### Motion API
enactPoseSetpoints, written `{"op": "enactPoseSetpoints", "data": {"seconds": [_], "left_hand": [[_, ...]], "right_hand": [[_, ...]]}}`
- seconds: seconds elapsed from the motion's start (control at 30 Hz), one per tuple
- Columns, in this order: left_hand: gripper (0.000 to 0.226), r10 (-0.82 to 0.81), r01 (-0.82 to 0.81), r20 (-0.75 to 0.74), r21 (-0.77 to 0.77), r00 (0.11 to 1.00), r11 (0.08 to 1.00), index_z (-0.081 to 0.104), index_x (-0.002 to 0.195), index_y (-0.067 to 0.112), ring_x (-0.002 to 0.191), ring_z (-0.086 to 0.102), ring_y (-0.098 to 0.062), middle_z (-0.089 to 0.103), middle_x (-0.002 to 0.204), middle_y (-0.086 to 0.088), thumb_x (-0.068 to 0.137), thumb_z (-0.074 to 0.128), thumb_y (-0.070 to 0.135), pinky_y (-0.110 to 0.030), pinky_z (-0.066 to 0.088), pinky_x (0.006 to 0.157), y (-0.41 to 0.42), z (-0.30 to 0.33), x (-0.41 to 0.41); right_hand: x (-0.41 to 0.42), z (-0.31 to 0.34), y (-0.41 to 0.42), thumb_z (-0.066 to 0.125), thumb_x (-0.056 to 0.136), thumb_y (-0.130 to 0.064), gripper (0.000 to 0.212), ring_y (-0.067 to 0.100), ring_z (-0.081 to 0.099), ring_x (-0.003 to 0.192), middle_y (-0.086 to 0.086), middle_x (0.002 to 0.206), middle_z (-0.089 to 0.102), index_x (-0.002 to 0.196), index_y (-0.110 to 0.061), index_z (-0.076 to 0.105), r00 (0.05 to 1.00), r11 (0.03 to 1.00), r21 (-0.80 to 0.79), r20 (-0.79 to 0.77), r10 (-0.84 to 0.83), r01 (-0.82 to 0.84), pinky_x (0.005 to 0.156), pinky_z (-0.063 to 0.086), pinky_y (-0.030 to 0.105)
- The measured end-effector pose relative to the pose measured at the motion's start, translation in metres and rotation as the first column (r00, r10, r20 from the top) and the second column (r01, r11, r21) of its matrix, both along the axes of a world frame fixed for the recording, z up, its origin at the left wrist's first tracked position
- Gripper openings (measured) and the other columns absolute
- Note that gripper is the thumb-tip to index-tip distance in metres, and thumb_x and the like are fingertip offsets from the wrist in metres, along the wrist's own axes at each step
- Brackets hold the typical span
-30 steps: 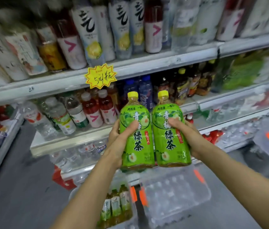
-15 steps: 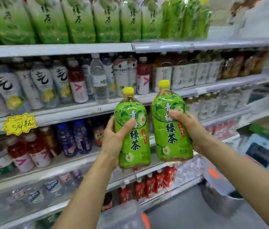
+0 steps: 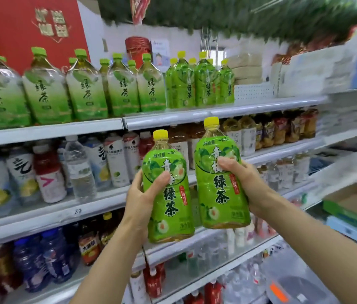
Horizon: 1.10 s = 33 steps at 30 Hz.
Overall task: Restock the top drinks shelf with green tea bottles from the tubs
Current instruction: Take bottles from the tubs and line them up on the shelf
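Two green tea bottles up in front of the shelves, one per hand. Left hand (image 3: 142, 200) is wrapped around the left bottle (image 3: 168, 194), right hand (image 3: 245, 183) is clamped on the right bottle (image 3: 219, 183), which sits a bit higher. Both upright, yellow caps, nearly touching. Behind them are mixed drinks, and further up the top shelf (image 3: 223, 114) has matching yellow-capped bottles (image 3: 197, 84) with bare space just to their right.

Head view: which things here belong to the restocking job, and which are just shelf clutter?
Job:
- left hand gripping a green tea bottle
- right hand gripping a second green tea bottle
- top shelf, with matching yellow-capped bottles

Not part of it:
- red box
- water bottle
- blue-capped bottles
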<state>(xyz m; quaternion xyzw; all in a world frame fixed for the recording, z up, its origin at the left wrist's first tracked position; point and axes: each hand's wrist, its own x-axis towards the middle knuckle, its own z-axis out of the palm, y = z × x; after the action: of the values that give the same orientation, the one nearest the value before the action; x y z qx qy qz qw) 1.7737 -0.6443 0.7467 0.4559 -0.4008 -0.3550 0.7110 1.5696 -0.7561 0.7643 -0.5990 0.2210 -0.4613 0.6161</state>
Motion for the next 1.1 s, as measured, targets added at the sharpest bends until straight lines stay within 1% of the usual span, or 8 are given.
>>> {"op": "enactPoseSetpoints", "data": {"seconds": [0.17,0.27,0.37,0.53,0.63,0.87,0.97,1.1], "left_hand": [[0.068,0.019,-0.019,0.007,-0.076,1.000,0.997,0.060,0.124,0.023,0.091,0.074,-0.036,0.075,0.109,-0.013,0.064,0.087,0.040,-0.055,0.060,0.076,-0.062,0.029,-0.005],[0.066,0.024,-0.023,0.009,-0.122,1.000,0.992,0.059,0.126,0.020,0.089,0.074,-0.034,0.075,0.109,-0.014,0.067,0.083,0.038,-0.049,0.061,0.069,-0.103,0.047,-0.007],[0.068,0.041,-0.038,0.013,-0.161,0.999,0.986,0.059,0.128,0.020,0.093,0.074,-0.036,0.075,0.110,-0.014,0.068,0.086,0.039,-0.050,0.061,0.071,-0.146,0.063,-0.007],[0.080,0.072,-0.064,0.031,-0.203,0.997,0.977,0.058,0.131,0.021,0.099,0.073,-0.035,0.075,0.113,-0.012,0.062,0.087,0.047,-0.053,0.060,0.077,-0.213,0.085,-0.008],[0.070,0.067,-0.056,0.043,-0.211,0.997,0.976,0.057,0.132,0.021,0.098,0.074,-0.033,0.075,0.114,-0.011,0.072,0.084,0.044,-0.051,0.061,0.076,-0.242,0.097,-0.017],[0.065,0.133,-0.122,0.024,-0.250,0.991,0.960,0.059,0.129,0.016,0.096,0.074,-0.032,0.075,0.112,-0.013,0.072,0.077,0.041,-0.051,0.062,0.077,-0.293,0.116,-0.036],[0.086,0.185,-0.172,0.028,-0.256,0.982,0.951,0.049,0.141,0.012,0.097,0.074,-0.033,0.073,0.116,-0.014,0.069,0.086,0.045,-0.052,0.061,0.077,-0.317,0.122,-0.039],[0.120,0.273,-0.254,0.033,-0.273,0.961,0.928,0.039,0.151,0.019,0.109,0.070,-0.035,0.066,0.131,-0.015,0.053,0.092,0.060,-0.058,0.056,0.089,-0.353,0.138,-0.043]], "right_hand": [[-0.004,0.036,-0.068,0.082,0.057,-0.046,0.088,0.028,0.070,0.077,0.014,0.093,0.072,0.127,0.000,0.055,0.999,0.997,-0.076,0.035,0.017,-0.015,0.068,0.058,0.039],[-0.005,0.053,-0.113,0.086,0.053,-0.049,0.096,0.033,0.070,0.086,0.021,0.107,0.070,0.130,-0.002,0.054,0.999,0.996,-0.093,0.052,0.004,0.001,0.074,0.058,0.045],[-0.007,0.069,-0.158,0.081,0.056,-0.049,0.090,0.033,0.070,0.091,0.022,0.113,0.070,0.130,-0.003,0.057,0.998,0.995,-0.096,0.065,0.006,0.000,0.079,0.059,0.047],[-0.017,0.090,-0.225,0.081,0.053,-0.050,0.088,0.029,0.072,0.084,0.020,0.110,0.072,0.126,-0.004,0.062,0.997,0.993,-0.119,0.081,0.008,0.002,0.070,0.060,0.038],[-0.028,0.103,-0.257,0.077,0.060,-0.050,0.080,0.030,0.071,0.091,0.019,0.114,0.071,0.127,-0.008,0.064,0.995,0.995,-0.102,0.096,0.004,0.006,0.075,0.060,0.042],[-0.037,0.153,-0.337,0.072,0.084,-0.034,0.045,0.015,0.072,0.067,0.000,0.080,0.074,0.121,-0.010,0.060,0.984,0.972,-0.230,0.176,-0.013,0.054,0.058,0.058,0.030],[-0.036,0.173,-0.372,0.073,0.083,-0.033,0.047,0.018,0.073,0.077,0.005,0.093,0.075,0.122,-0.009,0.061,0.979,0.957,-0.288,0.200,0.034,0.025,0.064,0.059,0.032],[-0.024,0.198,-0.417,0.083,0.064,-0.040,0.079,0.029,0.072,0.099,0.013,0.114,0.072,0.132,-0.009,0.056,0.970,0.952,-0.306,0.234,0.070,0.005,0.080,0.060,0.045]]}}
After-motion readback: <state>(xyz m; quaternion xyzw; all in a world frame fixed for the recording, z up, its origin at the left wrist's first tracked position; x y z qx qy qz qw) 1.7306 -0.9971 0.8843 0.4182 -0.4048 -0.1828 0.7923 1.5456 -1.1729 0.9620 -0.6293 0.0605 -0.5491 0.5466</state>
